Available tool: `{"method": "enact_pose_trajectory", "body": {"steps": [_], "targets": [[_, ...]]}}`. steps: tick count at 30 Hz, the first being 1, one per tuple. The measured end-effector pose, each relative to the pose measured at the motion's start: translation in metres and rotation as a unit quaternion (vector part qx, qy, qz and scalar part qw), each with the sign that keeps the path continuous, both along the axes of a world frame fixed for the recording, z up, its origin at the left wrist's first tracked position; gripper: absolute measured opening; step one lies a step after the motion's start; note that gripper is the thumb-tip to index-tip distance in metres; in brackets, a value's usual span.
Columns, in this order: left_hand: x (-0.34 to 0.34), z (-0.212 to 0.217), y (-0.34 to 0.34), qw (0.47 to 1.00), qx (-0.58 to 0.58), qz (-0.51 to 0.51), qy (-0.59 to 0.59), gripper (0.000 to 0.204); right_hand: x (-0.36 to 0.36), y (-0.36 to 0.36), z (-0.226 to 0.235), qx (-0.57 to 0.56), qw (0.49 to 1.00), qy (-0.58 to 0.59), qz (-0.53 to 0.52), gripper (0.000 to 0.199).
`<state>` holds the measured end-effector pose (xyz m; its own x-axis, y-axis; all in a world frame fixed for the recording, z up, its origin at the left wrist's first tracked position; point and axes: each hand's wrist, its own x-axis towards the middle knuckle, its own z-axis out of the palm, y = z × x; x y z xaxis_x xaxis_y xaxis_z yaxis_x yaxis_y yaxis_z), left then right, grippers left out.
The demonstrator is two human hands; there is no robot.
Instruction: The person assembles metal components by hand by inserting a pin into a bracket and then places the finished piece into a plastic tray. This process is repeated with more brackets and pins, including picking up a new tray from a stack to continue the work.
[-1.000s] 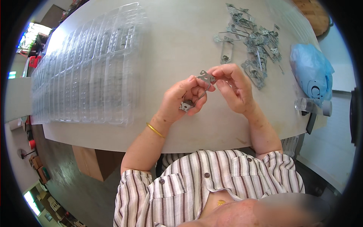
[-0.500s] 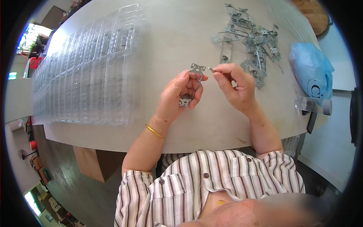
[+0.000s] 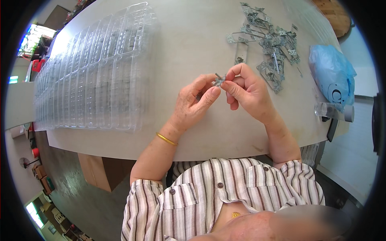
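My left hand (image 3: 195,98) is closed round a small grey metal bracket (image 3: 219,81). Most of that bracket is hidden behind the fingers, with only one end showing. A short metal pin (image 3: 218,75) sticks up at this end, between the two hands. My right hand (image 3: 250,90) meets the left one there, thumb and forefinger pinched on the bracket's end; whether they also touch the pin I cannot tell. Both hands are held over the table, in front of my chest.
Clear plastic trays (image 3: 96,72) cover the table's left side. A loose heap of similar metal brackets (image 3: 277,46) lies at the far right. Beyond it are a blue plastic bag (image 3: 331,74) and a clear bottle (image 3: 331,111). Under the table's left edge stands a cardboard box (image 3: 96,170).
The right hand has brought the pin left to the bracket. The left hand has turned the bracket, so its long frame no longer shows. The hands now touch the same piece.
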<state>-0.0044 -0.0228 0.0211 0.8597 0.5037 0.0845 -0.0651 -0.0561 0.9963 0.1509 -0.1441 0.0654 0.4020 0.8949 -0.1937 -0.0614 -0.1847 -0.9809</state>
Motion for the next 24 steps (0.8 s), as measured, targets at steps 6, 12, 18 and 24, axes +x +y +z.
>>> {"method": "enact_pose_trajectory", "body": {"steps": [6, 12, 18, 24], "targets": [[0.0, 0.001, 0.005, 0.989, -0.145, 0.023, 0.002, 0.034, 0.017, 0.001, 0.0, -0.041, 0.996, -0.054, 0.062, 0.012], [0.002, 0.005, 0.006, 0.985, -0.169, 0.013, 0.042, 0.031, 0.03, 0.001, -0.022, 0.097, 0.988, -0.12, 0.004, 0.006], [0.001, 0.006, 0.006, 0.983, -0.164, -0.037, 0.075, 0.036, 0.02, 0.008, -0.022, 0.173, 0.963, -0.183, 0.094, 0.006], [0.0, 0.001, 0.015, 0.932, -0.335, -0.104, -0.096, 0.063, 0.028, 0.007, -0.035, 0.156, 0.988, -0.015, 0.009, 0.007]]}}
